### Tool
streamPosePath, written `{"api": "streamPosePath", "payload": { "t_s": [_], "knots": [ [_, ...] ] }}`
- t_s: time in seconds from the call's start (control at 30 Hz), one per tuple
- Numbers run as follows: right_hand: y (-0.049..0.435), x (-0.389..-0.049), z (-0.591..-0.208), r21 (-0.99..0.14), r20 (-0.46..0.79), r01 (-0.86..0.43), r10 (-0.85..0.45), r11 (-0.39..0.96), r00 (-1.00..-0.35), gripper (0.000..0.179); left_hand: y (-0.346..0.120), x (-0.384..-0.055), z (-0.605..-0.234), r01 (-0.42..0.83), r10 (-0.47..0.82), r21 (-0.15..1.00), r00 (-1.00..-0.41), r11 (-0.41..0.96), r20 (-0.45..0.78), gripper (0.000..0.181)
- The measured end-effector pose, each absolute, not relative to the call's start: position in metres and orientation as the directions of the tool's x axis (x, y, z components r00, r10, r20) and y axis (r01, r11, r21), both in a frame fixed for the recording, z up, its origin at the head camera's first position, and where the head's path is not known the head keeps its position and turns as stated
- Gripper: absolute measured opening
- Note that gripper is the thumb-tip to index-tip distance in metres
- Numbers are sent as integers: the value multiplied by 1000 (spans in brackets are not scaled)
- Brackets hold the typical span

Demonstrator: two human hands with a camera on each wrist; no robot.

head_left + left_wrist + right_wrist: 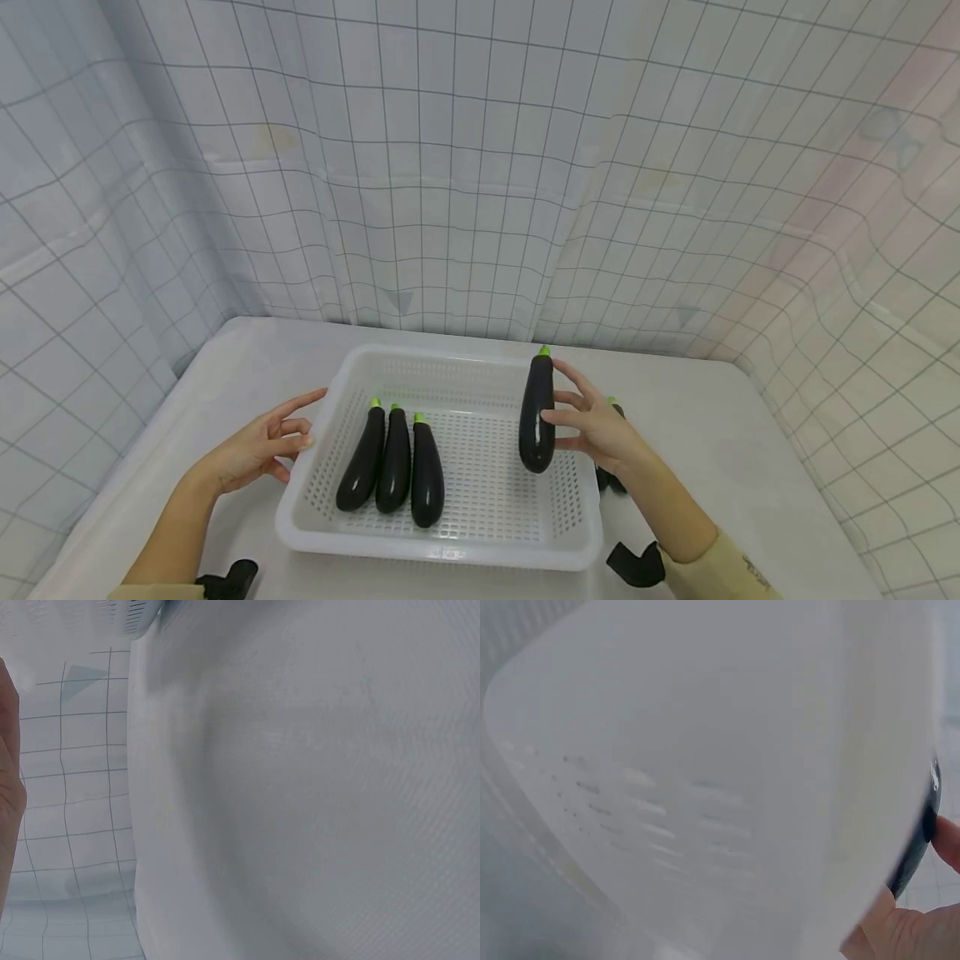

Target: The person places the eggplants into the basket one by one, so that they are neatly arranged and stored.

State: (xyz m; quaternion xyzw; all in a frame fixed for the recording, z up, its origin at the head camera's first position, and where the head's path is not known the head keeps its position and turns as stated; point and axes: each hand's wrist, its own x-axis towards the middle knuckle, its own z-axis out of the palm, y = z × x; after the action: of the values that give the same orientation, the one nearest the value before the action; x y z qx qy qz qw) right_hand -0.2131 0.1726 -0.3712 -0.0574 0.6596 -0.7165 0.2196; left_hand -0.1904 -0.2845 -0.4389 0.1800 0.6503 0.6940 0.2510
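- Right hand (596, 429): gripping one eggplant, thumb on the near face and fingers along its right side; a side hold, probably chosen to leave the rounded end free below.
- Held eggplant (537, 417): green stem up and far, rounded end down and near; over the right part of the basket, well apart from the others in it. Contact with the basket floor cannot be judged.
- Left hand (251, 450): loosely bent, not seen closed round anything; fingertips at the left rim, likely to steady it.
- Basket (442, 550): white, perforated, long side near the wearer, so both hands reach it easily.
- Left eggplant (362, 462), middle eggplant (394, 467), right eggplant (427, 479): side by side in the basket's left half, stems far; the shared direction suggests deliberate rowing, and leaves floor to the right.
- Dark eggplant pieces (618, 409): outside the right wall, mostly behind the right forearm; count uncertain. Within the right hand's reach, perhaps for that reason.
- Table (712, 433): white-covered, beneath all.
- Gridded sheeting (450, 208): hung at the far side, left and right, presumably as a screen.
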Motion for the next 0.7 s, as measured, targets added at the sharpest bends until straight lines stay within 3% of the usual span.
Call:
{"api": "streamPosePath", "payload": {
  "t_s": [0.7],
  "knots": [
    [110,-197,-396,-937,-334,345,-455,61,-826,81,-285,-191,-438,-113,582,993,-810,-37,-70,65]
  ]
}}
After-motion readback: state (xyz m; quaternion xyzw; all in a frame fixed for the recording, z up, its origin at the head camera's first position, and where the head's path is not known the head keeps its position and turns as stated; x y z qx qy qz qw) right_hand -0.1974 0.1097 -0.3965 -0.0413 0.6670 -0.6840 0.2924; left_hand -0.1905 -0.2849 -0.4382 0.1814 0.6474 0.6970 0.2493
